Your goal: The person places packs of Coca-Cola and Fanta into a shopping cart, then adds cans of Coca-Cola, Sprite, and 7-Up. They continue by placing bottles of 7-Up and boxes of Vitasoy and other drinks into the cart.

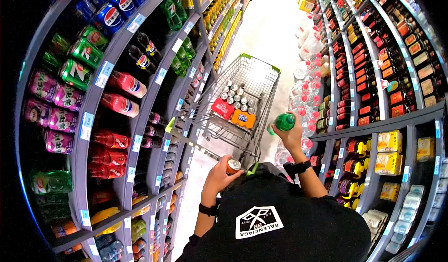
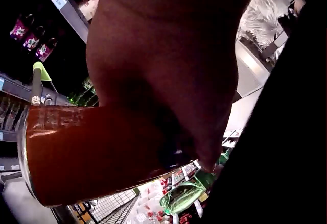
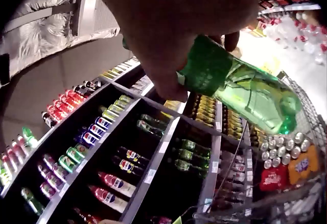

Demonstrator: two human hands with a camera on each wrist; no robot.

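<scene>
In the head view the left hand (image 1: 215, 180) grips an orange can (image 1: 233, 165) with a silver top, close to the cart's handle. The can (image 2: 92, 152) fills the lower left of the left wrist view, with the left hand (image 2: 163, 71) around it. My right hand (image 1: 290, 136) holds a green bottle (image 1: 284, 121) to the right of the cart. In the right wrist view, the right hand (image 3: 173, 35) wraps the label of the green bottle (image 3: 255, 94), its base pointing at the cart. The cart (image 1: 269, 82) holds several cans, a red pack (image 1: 222, 108) and an orange pack (image 1: 243, 118).
Drink shelves (image 1: 122, 38) line the left side, with cans and bottles. On the right, shelves (image 1: 373, 136) hold dark bottles and yellow packs. Large clear bottles with red caps (image 1: 305, 82) stand on the floor right of the cart. Bright aisle floor (image 1: 268, 19) extends ahead.
</scene>
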